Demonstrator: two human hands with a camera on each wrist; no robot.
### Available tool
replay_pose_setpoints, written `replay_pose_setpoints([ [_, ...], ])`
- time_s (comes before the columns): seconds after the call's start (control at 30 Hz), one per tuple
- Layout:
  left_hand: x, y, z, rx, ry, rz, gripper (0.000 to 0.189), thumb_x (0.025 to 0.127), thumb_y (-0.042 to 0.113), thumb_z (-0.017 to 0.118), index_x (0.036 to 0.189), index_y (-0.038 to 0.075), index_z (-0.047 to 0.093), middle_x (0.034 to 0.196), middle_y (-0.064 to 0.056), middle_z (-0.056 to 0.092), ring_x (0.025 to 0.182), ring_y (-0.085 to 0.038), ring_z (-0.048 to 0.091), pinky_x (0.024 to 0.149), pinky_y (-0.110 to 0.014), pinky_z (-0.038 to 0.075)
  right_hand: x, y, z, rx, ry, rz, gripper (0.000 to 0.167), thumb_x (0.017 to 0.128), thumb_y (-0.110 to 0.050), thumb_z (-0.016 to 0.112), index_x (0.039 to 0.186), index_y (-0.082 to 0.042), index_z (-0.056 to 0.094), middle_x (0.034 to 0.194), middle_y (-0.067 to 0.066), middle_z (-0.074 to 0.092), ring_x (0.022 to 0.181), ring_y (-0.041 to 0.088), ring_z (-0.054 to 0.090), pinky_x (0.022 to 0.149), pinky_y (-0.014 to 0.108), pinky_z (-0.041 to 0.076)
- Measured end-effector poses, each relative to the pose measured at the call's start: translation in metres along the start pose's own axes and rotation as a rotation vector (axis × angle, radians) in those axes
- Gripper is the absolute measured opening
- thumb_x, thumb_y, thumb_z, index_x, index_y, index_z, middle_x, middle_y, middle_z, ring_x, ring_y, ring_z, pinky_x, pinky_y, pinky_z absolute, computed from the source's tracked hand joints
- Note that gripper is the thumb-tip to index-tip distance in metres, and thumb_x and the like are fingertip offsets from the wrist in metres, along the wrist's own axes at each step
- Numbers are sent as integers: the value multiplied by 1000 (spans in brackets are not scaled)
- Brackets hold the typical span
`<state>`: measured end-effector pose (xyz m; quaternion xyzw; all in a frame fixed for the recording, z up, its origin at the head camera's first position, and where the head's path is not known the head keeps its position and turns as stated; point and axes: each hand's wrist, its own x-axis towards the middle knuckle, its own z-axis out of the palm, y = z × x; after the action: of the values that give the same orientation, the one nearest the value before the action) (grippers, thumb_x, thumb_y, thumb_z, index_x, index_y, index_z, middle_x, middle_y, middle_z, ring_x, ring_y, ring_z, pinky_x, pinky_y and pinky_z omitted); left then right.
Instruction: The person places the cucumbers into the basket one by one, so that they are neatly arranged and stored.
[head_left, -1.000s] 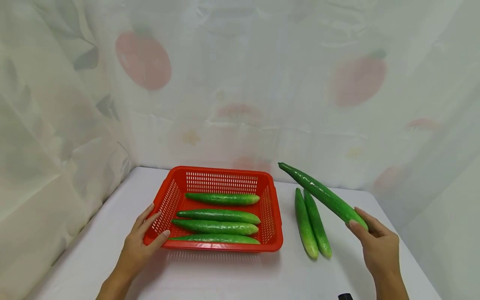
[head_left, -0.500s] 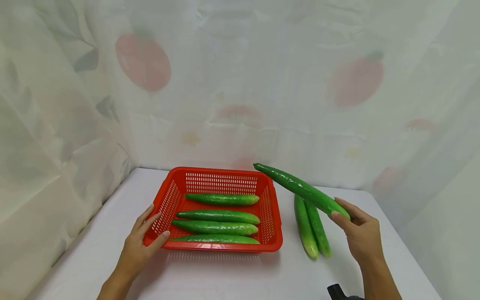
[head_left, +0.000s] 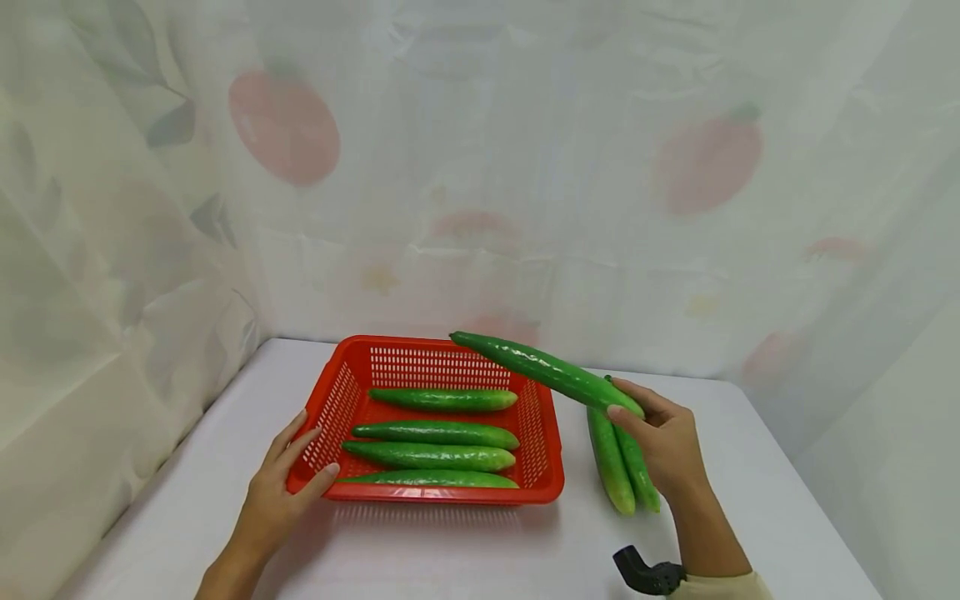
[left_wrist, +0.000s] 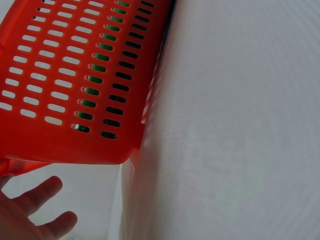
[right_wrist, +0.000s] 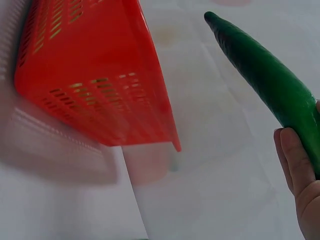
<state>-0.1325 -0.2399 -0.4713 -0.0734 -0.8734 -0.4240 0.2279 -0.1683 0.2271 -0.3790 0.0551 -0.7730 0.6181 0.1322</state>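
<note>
My right hand (head_left: 663,437) grips a long green cucumber (head_left: 536,367) by its thick end. That cucumber is raised, and its thin tip overlaps the back right rim of a red plastic basket (head_left: 427,495) in the head view. In the right wrist view, the cucumber (right_wrist: 265,70) slants above the basket's wall (right_wrist: 100,60). Several more cucumbers (head_left: 435,432) lie crosswise in the basket. My left hand (head_left: 277,492) rests at its front left corner, thumb on the rim. The left wrist view shows fingers (left_wrist: 42,192) spread and loosely extended beside the basket.
Two cucumbers (head_left: 611,462) lie side by side on the white table (head_left: 450,554), right of the basket and partly behind my right hand. A black wrist mount (head_left: 648,575) sits on the right wrist. Patterned fabric (head_left: 480,167) hangs behind the table and at both sides.
My right hand has moved left with the cucumber, from beyond the two loose ones until its tip overlaps the basket's back rim. The left hand and basket have stayed in place.
</note>
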Motion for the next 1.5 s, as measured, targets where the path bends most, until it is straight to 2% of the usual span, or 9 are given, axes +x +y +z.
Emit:
replay_pose_setpoints([
  [0.23,0,-2,0,3,-7,-12,55,85,21,76,134,6,55,152,2,33,131,-8,33,92,-6,24,11,0,23,19,-65,18,45,87,-21,74,127,-3,63,123,11,60,100,28,57,78,29,49],
  [0.53,-1,0,0,8,-24,-32,56,86,23,75,135,6,54,152,3,31,130,-16,35,89,-5,26,24,10,49,54,-166,11,38,89,-20,72,124,-7,66,118,10,60,100,26,59,83,32,50],
  [0.83,-2,-1,0,8,-10,-16,55,85,21,75,133,4,55,152,1,33,131,-6,33,92,-6,23,34,16,76,117,-268,-14,42,89,-14,71,127,0,62,118,13,62,96,27,59,80,36,52],
  [1.03,-2,1,-1,4,-27,-42,55,87,24,74,135,6,54,152,4,31,131,-10,33,91,-6,23,39,16,93,102,-301,41,39,88,-12,72,125,-2,64,110,14,63,92,25,59,81,44,51],
  [1.23,0,4,-1,10,-32,-48,56,87,25,74,136,7,54,153,4,31,132,-13,33,91,-7,23,42,16,106,85,-338,46,36,88,-10,71,123,-4,66,111,13,64,95,25,59,80,36,51],
  [1.5,0,4,-1,12,-19,-33,55,86,23,74,134,5,54,152,2,32,130,-7,33,91,-7,23,47,23,121,-26,-365,52,35,88,-7,69,122,-5,67,110,8,65,93,23,61,79,38,53],
])
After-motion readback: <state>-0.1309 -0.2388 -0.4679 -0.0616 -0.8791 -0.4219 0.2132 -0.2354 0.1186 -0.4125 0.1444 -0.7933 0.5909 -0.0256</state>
